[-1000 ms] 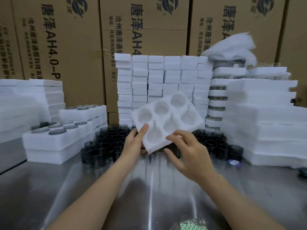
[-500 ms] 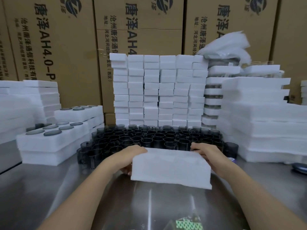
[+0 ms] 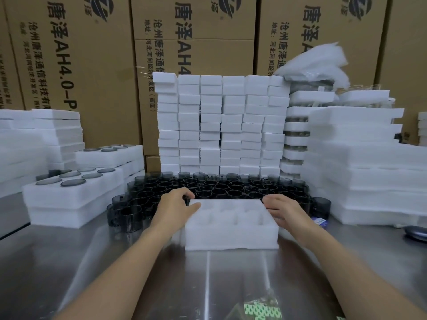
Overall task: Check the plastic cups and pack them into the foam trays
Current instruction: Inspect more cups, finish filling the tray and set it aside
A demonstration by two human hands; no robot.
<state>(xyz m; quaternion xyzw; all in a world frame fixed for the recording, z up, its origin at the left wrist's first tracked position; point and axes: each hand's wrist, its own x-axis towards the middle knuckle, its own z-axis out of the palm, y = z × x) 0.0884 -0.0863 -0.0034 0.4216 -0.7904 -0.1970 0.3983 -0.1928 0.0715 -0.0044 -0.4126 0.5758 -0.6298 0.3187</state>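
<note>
Half a second ago the foam tray (image 3: 231,225) stood tipped up on its edge with its blank side to the camera. Now it lies flat on the steel surface (image 3: 92,262), pockets up and all of them empty, just in front of the crowd of dark cups (image 3: 221,188).

Both hands hold its far corners. The left hand (image 3: 174,202) has its thumb laid on the top edge and its fingers curled behind, so its grip is clamped on the tray's left end. The right hand (image 3: 280,207) curls over the right end in the same way.

Filling has not begun, and the likely next step is to let go and pick up a first cup to check.

The tray looks very light and the steel looks slick. A careless release or a brushing wrist could push the tray back into the front row of cups. Those cups stand packed against each other, so one knock may topple several. Lifting one from the middle could also drag its neighbours over. A cup pushed in tilted might jam or tear the soft foam.

A filled tray (image 3: 69,190) sits well off to the left.
</note>
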